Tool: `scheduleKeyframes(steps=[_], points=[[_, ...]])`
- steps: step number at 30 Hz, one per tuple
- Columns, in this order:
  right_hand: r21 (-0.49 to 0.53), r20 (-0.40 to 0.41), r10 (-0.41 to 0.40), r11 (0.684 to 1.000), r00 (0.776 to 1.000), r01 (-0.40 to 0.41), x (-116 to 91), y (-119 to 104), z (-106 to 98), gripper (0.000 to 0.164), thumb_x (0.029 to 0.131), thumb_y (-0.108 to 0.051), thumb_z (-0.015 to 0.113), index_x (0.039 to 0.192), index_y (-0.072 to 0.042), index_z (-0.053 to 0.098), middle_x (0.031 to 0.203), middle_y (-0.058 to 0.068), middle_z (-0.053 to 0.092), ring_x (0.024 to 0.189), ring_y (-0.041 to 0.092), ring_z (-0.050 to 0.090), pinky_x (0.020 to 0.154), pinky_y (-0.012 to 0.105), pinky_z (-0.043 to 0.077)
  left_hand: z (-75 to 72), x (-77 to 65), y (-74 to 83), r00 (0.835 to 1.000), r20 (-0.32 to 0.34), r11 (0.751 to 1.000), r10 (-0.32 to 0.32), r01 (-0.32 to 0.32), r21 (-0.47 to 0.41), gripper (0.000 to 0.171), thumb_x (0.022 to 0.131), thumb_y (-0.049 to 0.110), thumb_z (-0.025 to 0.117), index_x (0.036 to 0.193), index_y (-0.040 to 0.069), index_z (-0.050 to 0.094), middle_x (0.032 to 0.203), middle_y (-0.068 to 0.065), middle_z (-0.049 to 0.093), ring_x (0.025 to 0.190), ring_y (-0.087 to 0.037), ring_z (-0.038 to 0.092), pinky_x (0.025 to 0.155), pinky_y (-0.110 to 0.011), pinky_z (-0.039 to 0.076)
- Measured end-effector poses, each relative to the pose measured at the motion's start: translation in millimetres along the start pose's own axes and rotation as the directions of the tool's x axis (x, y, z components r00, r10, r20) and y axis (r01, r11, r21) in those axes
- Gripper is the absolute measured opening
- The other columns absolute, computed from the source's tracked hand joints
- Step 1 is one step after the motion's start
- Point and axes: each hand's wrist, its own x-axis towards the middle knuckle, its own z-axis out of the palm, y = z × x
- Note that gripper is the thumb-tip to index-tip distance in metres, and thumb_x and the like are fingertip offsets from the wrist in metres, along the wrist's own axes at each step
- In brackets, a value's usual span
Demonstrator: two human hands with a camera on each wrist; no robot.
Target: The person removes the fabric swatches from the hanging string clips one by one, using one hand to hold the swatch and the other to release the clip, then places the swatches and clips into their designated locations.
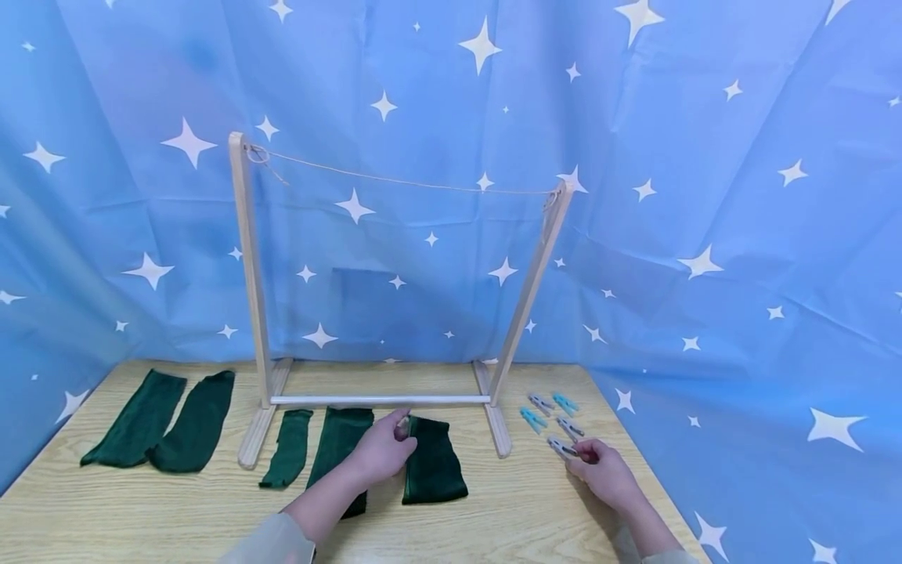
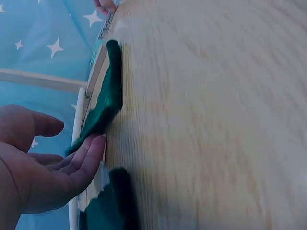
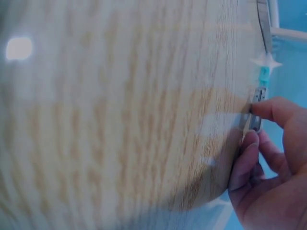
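Note:
My left hand [image 1: 380,448] is over the table between two dark green cloth pieces. Its fingertips are right at the near edge of the right-hand cloth [image 1: 434,464]; the left wrist view has the thumb held apart from the loosely bent fingers. Under the left forearm lies another green cloth [image 1: 341,440], partly hidden. On the right, my right hand [image 1: 607,474] pinches the end of a grey clothespin [image 1: 561,448] lying on the table, thumb and fingers on either side of it in the right wrist view. Two more grey clothespins [image 1: 570,428] and two blue ones [image 1: 533,420] lie just beyond.
A wooden frame [image 1: 255,290] with a string [image 1: 395,178] tied across its top stands at the back of the table [image 1: 521,517]. A narrow green strip [image 1: 287,448] lies by its left foot. Two larger green cloths [image 1: 137,419] lie at far left. Blue starred fabric [image 1: 423,94] hangs behind.

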Motion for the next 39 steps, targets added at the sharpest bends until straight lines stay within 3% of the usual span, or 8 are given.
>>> scheduleKeyframes(steps=[4,6,9,13,17,24,28,39], points=[[-0.007,0.001,0.009,1.0,1.0,-0.009,-0.1,0.9,1.0,0.043,0.095,-0.022,0.082,0.127,0.005,0.069,0.116,0.018,0.073,0.106,0.028,0.068,0.088,0.039,0.054,-5.5,0.3,-2.7,1.0,-0.024,0.997,0.016,-0.014,0.07,0.063,0.11,0.006,0.06,0.168,-0.001,0.038,0.111,-0.015,0.065,0.049,-0.012,0.037,0.051,-0.028,0.038],[-0.008,-0.001,0.007,1.0,1.0,-0.007,-0.2,1.0,1.1,0.044,0.095,-0.022,0.082,0.127,0.005,0.069,0.116,0.018,0.072,0.106,0.028,0.068,0.089,0.039,0.054,-7.9,0.5,-3.3,0.998,-0.023,0.987,0.055,-0.051,0.155,0.056,0.107,0.005,0.065,0.161,-0.002,0.049,0.126,-0.023,0.067,0.057,-0.013,0.05,0.053,-0.03,0.044],[-0.004,0.0,0.006,1.0,1.0,-0.006,0.0,0.2,0.6,0.044,0.095,-0.022,0.082,0.127,0.006,0.069,0.117,0.018,0.072,0.107,0.028,0.067,0.089,0.039,0.054,-9.8,-1.1,-1.0,0.987,0.082,0.949,0.14,-0.157,0.274,0.038,0.104,0.006,0.073,0.141,-0.002,0.067,0.122,-0.019,0.069,0.077,-0.017,0.061,0.064,-0.034,0.051],[0.009,0.006,0.002,1.0,1.0,-0.002,1.2,0.6,-0.3,0.044,0.096,-0.021,0.081,0.128,0.007,0.068,0.116,0.018,0.071,0.105,0.027,0.065,0.087,0.037,0.053,-6.3,-4.3,0.8,0.924,0.331,0.905,0.19,-0.296,0.305,0.016,0.099,0.01,0.082,0.114,0.007,0.077,0.1,0.001,0.067,0.09,-0.011,0.06,0.078,-0.031,0.053],[0.012,0.008,-0.003,1.0,1.0,0.003,1.9,1.8,0.1,0.044,0.097,-0.021,0.081,0.128,0.007,0.068,0.116,0.018,0.07,0.104,0.027,0.065,0.086,0.036,0.052,2.5,-5.5,-1.7,0.884,0.432,0.893,0.177,-0.328,0.307,0.015,0.092,0.01,0.089,0.103,0.013,0.078,0.094,0.005,0.066,0.084,-0.002,0.057,0.078,-0.024,0.052],[0.003,0.015,0.013,1.0,1.0,-0.013,1.2,3.3,2.0,0.045,0.097,-0.022,0.081,0.129,0.006,0.068,0.119,0.019,0.071,0.108,0.029,0.067,0.09,0.039,0.054,11.6,-4.0,-5.0,0.902,0.424,0.893,0.086,-0.258,0.369,0.025,0.087,0.009,0.094,0.101,0.018,0.075,0.093,0.003,0.062,0.082,-0.006,0.052,0.078,-0.027,0.048],[0.006,0.013,0.013,1.0,1.0,-0.013,0.7,2.4,1.4,0.046,0.097,-0.022,0.081,0.13,0.006,0.067,0.12,0.02,0.071,0.109,0.029,0.067,0.09,0.039,0.054,13.2,0.0,-6.3,0.908,0.41,0.9,0.087,-0.248,0.359,0.022,0.09,0.004,0.09,0.098,0.016,0.073,0.086,0.003,0.062,0.077,-0.008,0.054,0.077,-0.027,0.048],[0.026,0.018,0.0,1.0,1.0,-0.001,-0.4,2.1,-0.7,0.048,0.098,-0.022,0.081,0.131,0.009,0.066,0.12,0.02,0.071,0.109,0.029,0.067,0.087,0.035,0.054,4.4,-0.1,0.8,0.893,0.434,0.88,0.113,-0.293,0.373,0.012,0.104,0.003,0.071,0.108,0.014,0.074,0.087,0.006,0.064,0.072,-0.006,0.055,0.075,-0.025,0.05]])
